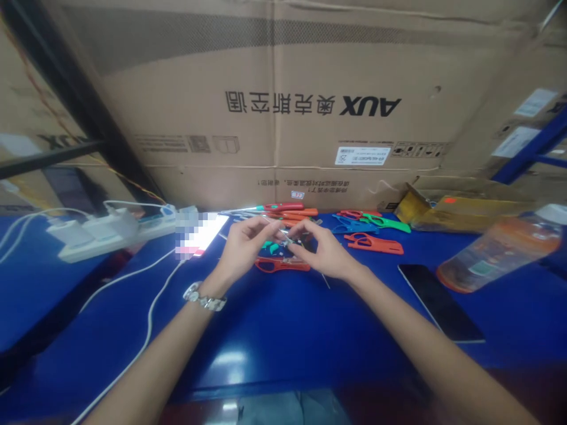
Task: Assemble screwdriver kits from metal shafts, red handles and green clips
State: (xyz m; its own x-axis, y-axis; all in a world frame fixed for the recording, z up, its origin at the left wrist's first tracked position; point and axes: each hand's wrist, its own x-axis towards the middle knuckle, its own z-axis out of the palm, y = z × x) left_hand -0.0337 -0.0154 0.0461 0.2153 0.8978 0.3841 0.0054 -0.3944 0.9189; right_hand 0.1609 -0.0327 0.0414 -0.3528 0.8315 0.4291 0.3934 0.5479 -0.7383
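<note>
My left hand (239, 247) and my right hand (330, 252) meet over the middle of the blue table, thumbs and forefingers pinched. Between the fingertips is a small metallic part (287, 239); its exact kind is too small to make out. Just below the hands lies an orange plastic casing (287, 265) with a ring-shaped opening at its left end. Small green pieces (269, 247) show beneath the fingers, partly hidden. Behind the hands lie several orange casings (305, 213) and a red-handled tool (283, 207) with a thin shaft pointing left.
Orange (376, 243), green (387, 222) and blue casings (349, 224) lie to the right. Further right are a dark phone (438, 304), a plastic bottle (500, 254) and a yellowish carton (460, 212). A lit phone (204, 236) and power strip (128, 233) with white cables sit left. Cardboard (283, 136) stands behind.
</note>
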